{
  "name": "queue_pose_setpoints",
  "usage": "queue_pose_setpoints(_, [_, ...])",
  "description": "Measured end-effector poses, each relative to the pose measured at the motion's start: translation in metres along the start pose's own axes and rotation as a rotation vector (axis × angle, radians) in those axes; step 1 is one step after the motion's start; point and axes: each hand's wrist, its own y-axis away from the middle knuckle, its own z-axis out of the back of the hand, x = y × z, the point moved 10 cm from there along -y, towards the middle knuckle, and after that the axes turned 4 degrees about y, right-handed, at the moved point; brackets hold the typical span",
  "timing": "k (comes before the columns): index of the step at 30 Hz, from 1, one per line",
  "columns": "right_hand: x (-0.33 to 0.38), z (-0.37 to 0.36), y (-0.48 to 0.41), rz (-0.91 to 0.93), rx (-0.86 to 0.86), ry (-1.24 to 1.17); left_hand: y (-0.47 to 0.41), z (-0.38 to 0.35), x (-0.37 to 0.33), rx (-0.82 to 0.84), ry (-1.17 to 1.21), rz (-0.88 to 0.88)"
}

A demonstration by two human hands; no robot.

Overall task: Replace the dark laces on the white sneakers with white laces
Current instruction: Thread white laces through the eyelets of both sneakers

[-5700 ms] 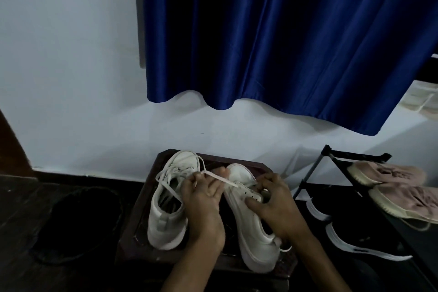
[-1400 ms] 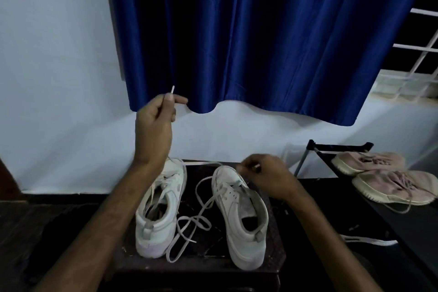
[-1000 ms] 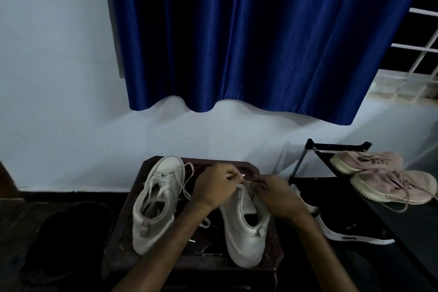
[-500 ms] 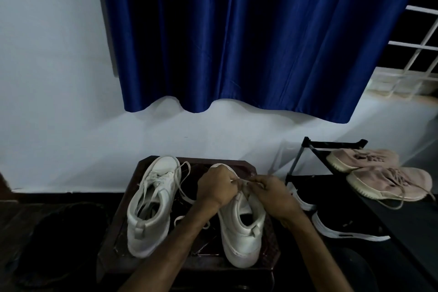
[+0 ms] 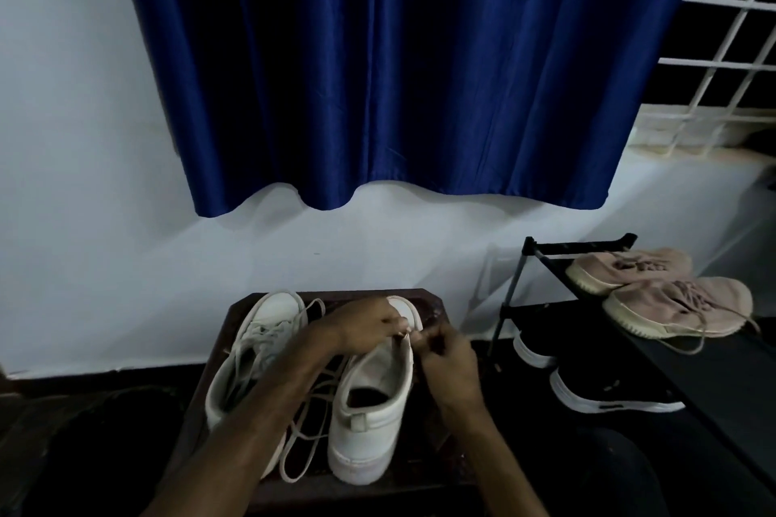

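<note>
On the low dark stool (image 5: 436,313) below the blue curtain (image 5: 378,76), my left hand (image 5: 369,325) and right hand (image 5: 447,353) both pinch the white lace (image 5: 405,335) at the front eyelets of the sneaker (image 5: 369,411). A moment ago my left was raised high, drawing slack through. It's back down now, so I judge another eyelet is next. The lace's slack lies beside the laced sneaker (image 5: 252,348).

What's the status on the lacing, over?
Both busy: left hand and right hand pinch white lace over right-hand sneaker. Beside it, left-hand sneaker already laced. Slack loops between shoes; nothing blocking.
</note>
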Motion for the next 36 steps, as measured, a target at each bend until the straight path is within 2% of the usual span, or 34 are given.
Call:
queue_pose_setpoints(3, [0.003, 0.001, 0.004, 0.067, -0.035, 0.165, 0.005, -0.006, 0.003, 0.006, -0.01, 0.056])
queue_pose_setpoints(5, [0.001, 0.002, 0.006, 0.07, -0.027, 0.19, 0.007, -0.008, 0.009, -0.054, 0.009, 0.055])
queue_pose_setpoints(8, [-0.022, -0.003, 0.009, -0.106, 0.205, -0.076, 0.011, -0.007, 0.018, -0.149, 0.081, 0.05])
queue_pose_setpoints(9, [-0.028, -0.002, 0.012, -0.146, 0.29, -0.098, 0.011, -0.009, 0.022, -0.169, 0.097, 0.047])
queue_pose_setpoints(14, [-0.037, 0.016, 0.019, -0.097, 0.562, 0.125, 0.014, -0.017, 0.033, -0.248, 0.333, 0.022])
queue_pose_setpoints(15, [-0.032, 0.018, 0.014, -0.059, 0.527, 0.165, 0.014, -0.018, 0.034, -0.251, 0.353, 0.02])
queue_pose_setpoints(18, [0.006, 0.023, -0.006, 0.217, 0.244, 0.303, 0.016, -0.018, 0.031, -0.267, 0.374, 0.009])
queue_pose_setpoints(22, [0.026, -0.002, -0.002, 0.394, 0.176, 0.311, 0.016, -0.019, 0.034, -0.288, 0.384, 0.013])
queue_pose_setpoints(25, [0.015, 0.003, 0.0, 0.354, 0.214, 0.156, 0.016, -0.018, 0.034, -0.295, 0.384, 0.017])
queue_pose_setpoints(28, [-0.018, 0.013, 0.0, 0.11, 0.466, 0.022, 0.015, -0.018, 0.032, -0.278, 0.342, 0.011])
queue_pose_setpoints(31, [-0.033, 0.024, 0.01, 0.042, 0.699, 0.144, 0.016, -0.013, 0.032, -0.296, 0.268, 0.005])
queue_pose_setpoints(33, [-0.026, 0.029, 0.005, 0.109, 0.649, 0.323, 0.017, -0.01, 0.031, -0.323, 0.236, -0.021])
queue_pose_setpoints(35, [-0.002, 0.028, -0.006, 0.256, 0.438, 0.49, 0.017, -0.009, 0.031, -0.326, 0.242, -0.023])
queue_pose_setpoints(36, [0.01, 0.023, -0.007, 0.308, 0.352, 0.488, 0.017, -0.009, 0.032, -0.326, 0.249, -0.023])
